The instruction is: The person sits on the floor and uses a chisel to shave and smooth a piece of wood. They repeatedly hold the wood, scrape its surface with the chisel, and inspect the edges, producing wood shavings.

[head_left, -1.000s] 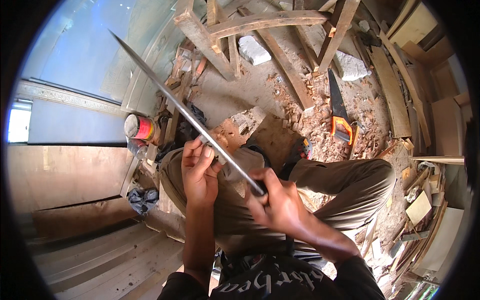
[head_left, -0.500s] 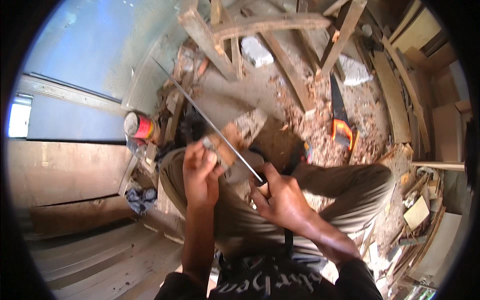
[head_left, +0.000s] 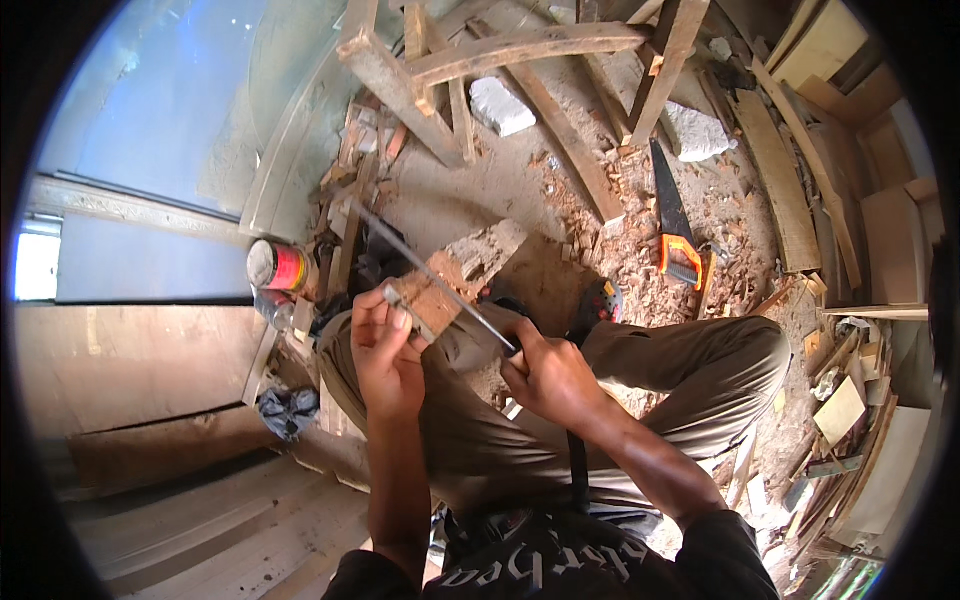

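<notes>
My left hand (head_left: 387, 355) grips the near end of a short wooden block (head_left: 428, 303), fingers round its edge, and holds it tilted above my left leg. The block's far part is pale and rough, its near part browner. In my right hand (head_left: 552, 372) is the dark handle of a long thin metal rod (head_left: 478, 315), which looks like a file. The rod slants up and left across the block's upper face and seems to touch it. Its far end is blurred.
A handsaw (head_left: 676, 225) with an orange and black handle lies among wood chips. Beyond it stands a wooden frame (head_left: 530, 52) near white chunks (head_left: 503, 106). A paint can (head_left: 277, 266) sits at left, a crumpled dark bag (head_left: 287, 412) below it. Scrap boards (head_left: 840, 415) are piled at right.
The rod has drawn back toward me along the block, its far tip now nearer. My right hand has shifted slightly left, and the block shows more of its face.
</notes>
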A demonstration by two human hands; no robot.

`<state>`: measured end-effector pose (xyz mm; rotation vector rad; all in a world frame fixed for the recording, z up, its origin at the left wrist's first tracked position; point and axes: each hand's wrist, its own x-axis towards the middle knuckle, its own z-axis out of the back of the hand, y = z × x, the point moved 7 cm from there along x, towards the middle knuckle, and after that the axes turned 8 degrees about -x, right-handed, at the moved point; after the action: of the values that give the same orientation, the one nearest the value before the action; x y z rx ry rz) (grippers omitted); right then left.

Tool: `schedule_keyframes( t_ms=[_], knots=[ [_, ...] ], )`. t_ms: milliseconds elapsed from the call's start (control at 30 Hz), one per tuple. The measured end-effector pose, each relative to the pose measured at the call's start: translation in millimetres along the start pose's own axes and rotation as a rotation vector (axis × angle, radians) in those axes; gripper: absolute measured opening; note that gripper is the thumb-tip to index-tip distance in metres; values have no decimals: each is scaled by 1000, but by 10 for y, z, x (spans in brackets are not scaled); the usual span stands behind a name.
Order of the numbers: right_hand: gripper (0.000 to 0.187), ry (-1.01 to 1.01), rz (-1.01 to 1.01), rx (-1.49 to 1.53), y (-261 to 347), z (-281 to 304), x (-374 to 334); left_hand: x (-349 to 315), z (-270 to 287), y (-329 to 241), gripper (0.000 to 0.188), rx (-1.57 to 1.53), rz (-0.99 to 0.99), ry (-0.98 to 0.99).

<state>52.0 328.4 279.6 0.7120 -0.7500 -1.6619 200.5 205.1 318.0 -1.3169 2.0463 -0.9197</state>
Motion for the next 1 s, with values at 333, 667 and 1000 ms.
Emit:
schedule_keyframes(
  t_ms=[333, 667, 1000],
  knots=[
    [28, -403, -457, 977, -1065, -318, -30, -63, 134, -39, 51, 299, -174, -126],
    [59, -410, -992, 1394, -1909, -1039, 104, -330, -194, -303, 48, 301, -210, -44],
    [40, -766, -631, 1820, -2166, -496, 219, -341, 297, -753, 58, 30, -78, 133]
  ],
)
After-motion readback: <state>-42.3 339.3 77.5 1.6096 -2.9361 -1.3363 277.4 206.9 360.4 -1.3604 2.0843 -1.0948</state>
